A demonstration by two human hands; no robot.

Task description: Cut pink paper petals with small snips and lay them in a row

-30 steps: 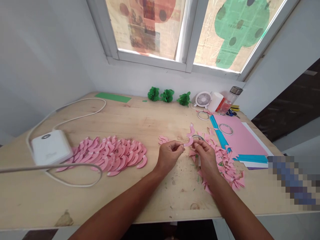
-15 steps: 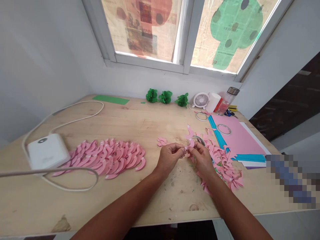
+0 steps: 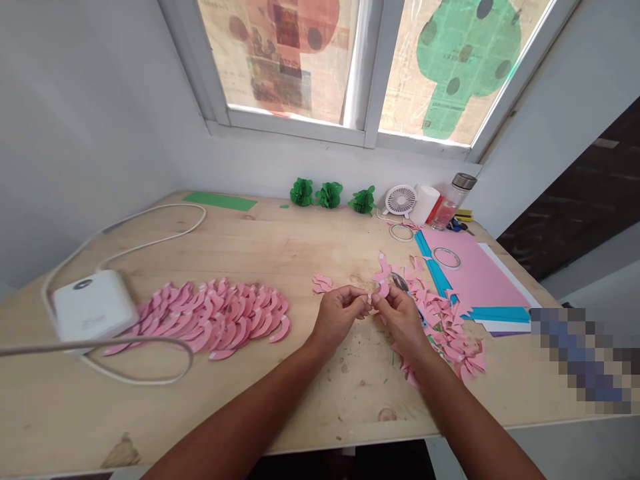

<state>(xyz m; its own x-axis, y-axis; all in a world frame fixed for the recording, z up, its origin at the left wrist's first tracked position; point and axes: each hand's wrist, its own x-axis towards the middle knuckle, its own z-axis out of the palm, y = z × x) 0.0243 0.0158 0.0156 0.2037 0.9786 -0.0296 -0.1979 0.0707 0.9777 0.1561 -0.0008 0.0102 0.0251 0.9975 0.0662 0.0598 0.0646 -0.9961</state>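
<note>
My right hand (image 3: 399, 315) pinches a curved pink paper strip (image 3: 383, 288) with a white end between thumb and forefinger. My left hand (image 3: 341, 312) is closed in a pinch right beside it, its fingertips at a small pale bit near the strip's lower end; what exactly they grip is too small to make out. Another curved pink piece (image 3: 383, 265) shows just above the strip. Under and right of my right hand lies a heap of pink paper scraps (image 3: 453, 333). To the left spreads a large pile of curved pink paper strips (image 3: 220, 317), several with white ends.
A white box-shaped device (image 3: 93, 307) with cables stands at left. Green paper balls (image 3: 329, 195), a small fan (image 3: 401, 200) and a glass bottle (image 3: 453, 202) line the back. Pink sheets (image 3: 483, 277) with a tape roll (image 3: 447, 258) lie right. A green strip (image 3: 220, 200) rests back left.
My fingertips have shifted slightly on the strip, and the right hand's strip and the piece above it have turned a little. The view has moved slightly. The piles look the same.
</note>
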